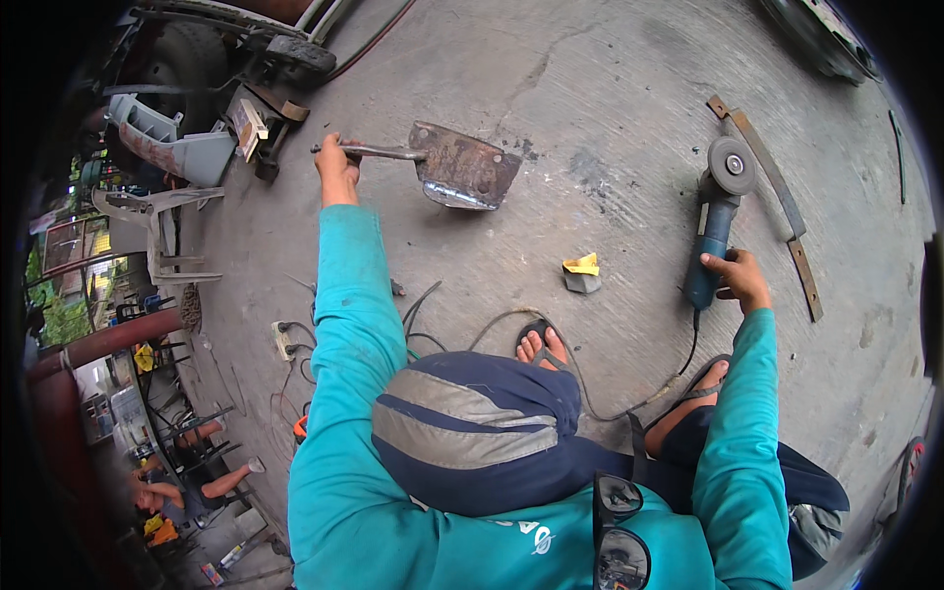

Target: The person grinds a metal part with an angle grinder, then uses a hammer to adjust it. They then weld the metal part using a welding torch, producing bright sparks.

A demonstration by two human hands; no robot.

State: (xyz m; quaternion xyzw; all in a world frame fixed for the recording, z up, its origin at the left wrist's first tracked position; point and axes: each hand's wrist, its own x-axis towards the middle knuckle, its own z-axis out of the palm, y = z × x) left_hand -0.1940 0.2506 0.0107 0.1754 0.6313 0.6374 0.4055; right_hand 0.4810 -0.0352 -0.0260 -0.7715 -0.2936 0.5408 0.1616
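Observation:
My left hand (337,172) is closed around a metal rod (388,152) joined to a rusty, curved-edged steel plate (467,162) at upper centre. At the right, my right hand (742,280) grips the body of a blue angle grinder (716,216), whose disc points away from me. The grinder's cord runs down toward my feet. Between my hands, a small grey object with a yellow top (580,275) sits on the concrete. Long flat metal strips (759,162) lie just beyond the grinder.
A cart with tyres (192,54), a grey panel (172,143) and a plastic chair (147,236) crowd the left. A power outlet (283,340) and cords lie beside me. Another person (177,492) is at lower left. A round metal object (816,34) is at top right.

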